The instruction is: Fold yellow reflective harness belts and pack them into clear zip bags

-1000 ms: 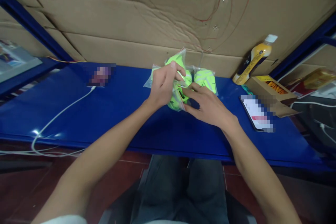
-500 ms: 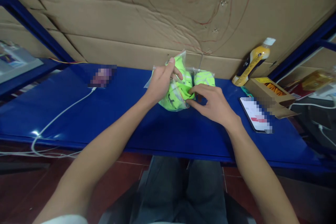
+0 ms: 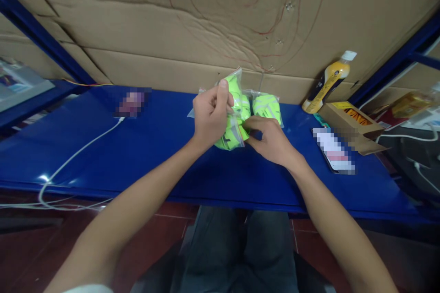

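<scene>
A clear zip bag (image 3: 241, 141) with folded neon-yellow fabric (image 3: 229, 139) in it, which bears grey reflective strips, rests on the blue table between my hands. My left hand (image 3: 211, 112) is closed over the bag's upper left part, thumb up, hiding some of it. At the bag's right edge, near its opening, my right hand (image 3: 270, 139) pinches the plastic; whether fabric is also between those fingertips I cannot tell. Just behind my right hand lies another clear bag of neon-yellow fabric (image 3: 266, 106), which neither hand visibly holds.
A cardboard panel (image 3: 137, 23) backs the blue table (image 3: 137, 155). On the right stand a yellow drink bottle (image 3: 328, 83) and an open carton (image 3: 354, 119), with a lit phone (image 3: 333, 151) before them. At left, a blurred device (image 3: 132, 103) has a white cable (image 3: 79, 146).
My left fingers have curled in more tightly over the bag. My right hand has shifted slightly left and down, and the bag's open edge now shows turned toward it.
</scene>
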A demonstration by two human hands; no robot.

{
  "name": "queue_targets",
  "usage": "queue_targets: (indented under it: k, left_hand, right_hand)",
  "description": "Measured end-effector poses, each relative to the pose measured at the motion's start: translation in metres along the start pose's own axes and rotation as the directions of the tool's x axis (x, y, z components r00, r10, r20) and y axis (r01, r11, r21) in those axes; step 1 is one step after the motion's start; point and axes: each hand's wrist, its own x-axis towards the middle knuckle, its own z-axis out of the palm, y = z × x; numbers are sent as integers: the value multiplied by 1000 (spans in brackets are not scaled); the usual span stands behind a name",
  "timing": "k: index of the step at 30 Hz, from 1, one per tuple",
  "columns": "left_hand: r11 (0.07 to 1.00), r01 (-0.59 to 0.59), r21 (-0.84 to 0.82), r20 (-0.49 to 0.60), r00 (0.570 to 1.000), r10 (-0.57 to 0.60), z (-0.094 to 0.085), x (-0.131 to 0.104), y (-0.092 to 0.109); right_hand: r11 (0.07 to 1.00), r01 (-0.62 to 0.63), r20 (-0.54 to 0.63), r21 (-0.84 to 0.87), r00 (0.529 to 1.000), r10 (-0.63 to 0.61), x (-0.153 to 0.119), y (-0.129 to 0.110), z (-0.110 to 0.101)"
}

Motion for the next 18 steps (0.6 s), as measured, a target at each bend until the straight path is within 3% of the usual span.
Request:
queue_targets:
  k: [2, 4, 5, 7, 9, 12, 14, 18]
  left_hand:
    - [997, -6, -76, 15, 1000, 8, -5, 4, 3]
    - [993, -20, -114, 197, 979, 42, -13, 11, 7]
    - [994, -42, -98, 335, 939, 73, -18, 15, 8]
    - [992, -128, 2, 578, 810, 103, -27, 22, 10]
    - [967, -209, 144, 682, 729, 56, -31, 24, 10]
    - [944, -213, 253, 672, 741, -13, -28, 21, 3]
    - [970, -171, 175, 644, 765, 19, -24, 19, -2]
    - [998, -66, -23, 640, 766, 66, -19, 17, -9]
  right_hand:
    - [1000, -20, -144, -7, 989, 19, 1, 2, 1]
    - [996, 2, -292, -89, 956, -28, 1, 4, -2]
    - [990, 21, -353, -136, 933, -68, 1, 5, -5]
    - [976, 55, -422, -209, 895, -141, 0, 7, -11]
    - [976, 63, -450, -209, 880, -154, 0, 8, -14]
    - [998, 38, -501, -49, 864, -57, 0, 7, -16]
    - [997, 61, -495, 57, 869, -25, 1, 4, -17]
    - [983, 185, -386, 5, 907, -169, 2, -3, -21]
